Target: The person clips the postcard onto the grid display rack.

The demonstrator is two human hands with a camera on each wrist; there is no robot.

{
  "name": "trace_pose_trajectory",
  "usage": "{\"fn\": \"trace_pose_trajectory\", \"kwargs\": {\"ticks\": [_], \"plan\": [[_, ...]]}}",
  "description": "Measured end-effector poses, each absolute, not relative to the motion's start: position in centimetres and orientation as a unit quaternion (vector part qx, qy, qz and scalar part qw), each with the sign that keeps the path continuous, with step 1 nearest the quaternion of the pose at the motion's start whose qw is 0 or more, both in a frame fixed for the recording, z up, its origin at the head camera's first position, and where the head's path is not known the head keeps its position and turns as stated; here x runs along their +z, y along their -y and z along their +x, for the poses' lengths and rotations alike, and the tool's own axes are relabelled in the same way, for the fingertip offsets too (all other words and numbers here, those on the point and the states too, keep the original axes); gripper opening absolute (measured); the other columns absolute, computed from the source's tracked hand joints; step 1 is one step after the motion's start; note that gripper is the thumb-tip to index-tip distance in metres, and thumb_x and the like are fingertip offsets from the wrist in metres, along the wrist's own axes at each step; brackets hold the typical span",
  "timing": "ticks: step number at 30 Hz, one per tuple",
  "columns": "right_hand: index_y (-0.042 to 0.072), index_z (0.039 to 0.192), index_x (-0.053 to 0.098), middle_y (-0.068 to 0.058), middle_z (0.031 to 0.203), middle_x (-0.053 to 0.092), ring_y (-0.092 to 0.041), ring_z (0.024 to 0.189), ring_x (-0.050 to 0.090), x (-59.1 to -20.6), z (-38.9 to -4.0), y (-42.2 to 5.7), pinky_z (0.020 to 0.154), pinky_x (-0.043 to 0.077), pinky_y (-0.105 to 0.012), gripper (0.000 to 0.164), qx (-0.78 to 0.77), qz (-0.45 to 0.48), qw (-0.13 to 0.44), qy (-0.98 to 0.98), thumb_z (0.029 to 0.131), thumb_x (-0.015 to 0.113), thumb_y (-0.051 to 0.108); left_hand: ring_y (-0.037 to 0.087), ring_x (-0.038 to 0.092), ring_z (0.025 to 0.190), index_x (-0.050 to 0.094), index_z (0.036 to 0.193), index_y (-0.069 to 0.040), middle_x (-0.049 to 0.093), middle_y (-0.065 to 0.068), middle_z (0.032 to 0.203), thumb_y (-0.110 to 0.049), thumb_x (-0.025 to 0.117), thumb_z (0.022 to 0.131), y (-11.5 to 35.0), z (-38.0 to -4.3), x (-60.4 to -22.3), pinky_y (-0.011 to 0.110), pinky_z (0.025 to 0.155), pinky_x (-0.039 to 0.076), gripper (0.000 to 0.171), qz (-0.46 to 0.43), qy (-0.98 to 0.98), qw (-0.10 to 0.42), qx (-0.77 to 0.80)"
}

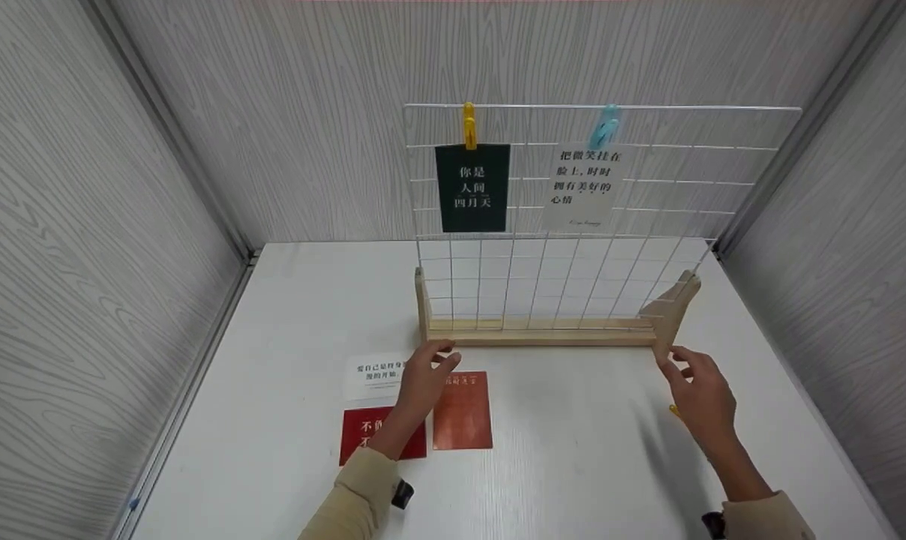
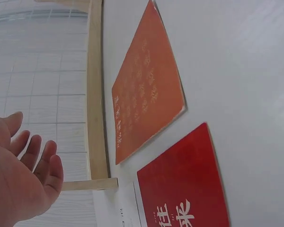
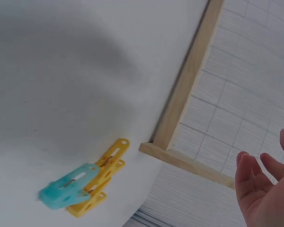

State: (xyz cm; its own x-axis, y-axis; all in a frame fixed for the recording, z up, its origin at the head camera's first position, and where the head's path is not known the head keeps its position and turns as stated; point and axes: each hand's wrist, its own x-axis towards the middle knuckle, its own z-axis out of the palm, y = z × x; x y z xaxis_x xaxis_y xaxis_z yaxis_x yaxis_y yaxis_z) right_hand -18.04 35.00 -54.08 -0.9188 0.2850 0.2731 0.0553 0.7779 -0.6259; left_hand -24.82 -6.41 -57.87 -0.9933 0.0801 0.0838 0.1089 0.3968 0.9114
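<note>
My left hand (image 1: pixel 423 379) hovers by the left front corner of a wooden stand (image 1: pixel 558 339), its fingers loosely bent around nothing. At the stand's right foot is my right hand (image 1: pixel 700 394), with relaxed fingers and nothing in them; whether it touches the wood I cannot tell. The stand carries an upright white wire grid (image 1: pixel 535 106). A yellow clip (image 1: pixel 469 127) fastens a black card (image 1: pixel 472 217) to the grid, and a light blue clip (image 1: pixel 604 129) fastens a white card (image 1: pixel 580 214).
Near my left hand lie an orange card (image 2: pixel 146 90), a red card (image 2: pixel 184 175) and a white card (image 1: pixel 370 382), partly covered by the arm. By the stand's right foot, a teal clip (image 3: pixel 61 191) and yellow clips (image 3: pixel 104 176) lie piled. Grey panels (image 1: pixel 70 285) enclose the table.
</note>
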Motion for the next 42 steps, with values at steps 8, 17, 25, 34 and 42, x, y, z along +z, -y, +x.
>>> {"fn": "trace_pose_trajectory", "kwargs": {"ticks": [8,17,25,34,42], "plan": [[0.004,0.135,0.06,-0.02,0.127,0.063,-0.033,0.105,0.061,-56.1,-16.9,-36.7,0.072,0.043,-0.038,0.052,0.314,-0.112,0.128,0.934,0.102,0.057,0.044,0.022,0.061,0.107,0.063,0.132,-0.014,0.063,0.011,0.127,-0.027,0.064,0.099,7.1,-24.8,-59.2,0.038,0.084,0.054,0.035,-0.046,0.851,-0.002,-0.524],[0.005,0.14,0.056,-0.021,0.135,0.059,-0.033,0.108,0.059,-57.9,-16.7,-38.6,0.071,0.042,-0.036,0.063,0.312,-0.13,0.063,0.939,0.101,0.053,0.054,0.02,0.062,0.106,0.063,0.131,-0.012,0.064,0.005,0.128,-0.03,0.063,0.099,7.6,-25.0,-60.5,0.04,0.088,0.055,0.037,-0.031,0.876,-0.019,-0.481],[0.002,0.14,0.054,-0.027,0.141,0.052,-0.043,0.116,0.059,-59.1,-16.7,-39.5,0.08,0.049,-0.053,0.061,0.299,-0.138,0.038,0.943,0.101,0.056,0.049,0.022,0.063,0.106,0.067,0.125,-0.015,0.066,0.004,0.122,-0.024,0.066,0.097,8.2,-25.3,-61.3,0.043,0.09,0.054,0.03,-0.032,0.907,-0.014,-0.419],[0.0,0.144,0.05,-0.032,0.146,0.044,-0.051,0.129,0.049,-59.9,-17.3,-40.4,0.091,0.045,-0.061,0.063,0.287,-0.151,-0.004,0.946,0.101,0.057,0.046,0.027,0.063,0.114,0.071,0.119,-0.015,0.068,0.005,0.119,-0.022,0.066,0.096,8.5,-25.9,-62.3,0.05,0.102,0.046,0.025,-0.049,0.932,0.003,-0.36],[-0.004,0.144,0.046,-0.034,0.147,0.041,-0.052,0.13,0.047,-60.0,-17.5,-40.5,0.097,0.042,-0.065,0.063,0.284,-0.144,-0.026,0.948,0.102,0.058,0.04,0.028,0.064,0.105,0.073,0.115,-0.015,0.071,0.005,0.113,-0.024,0.067,0.095,8.5,-26.2,-62.7,0.051,0.093,0.047,0.022,-0.058,0.952,0.018,-0.3]]}}
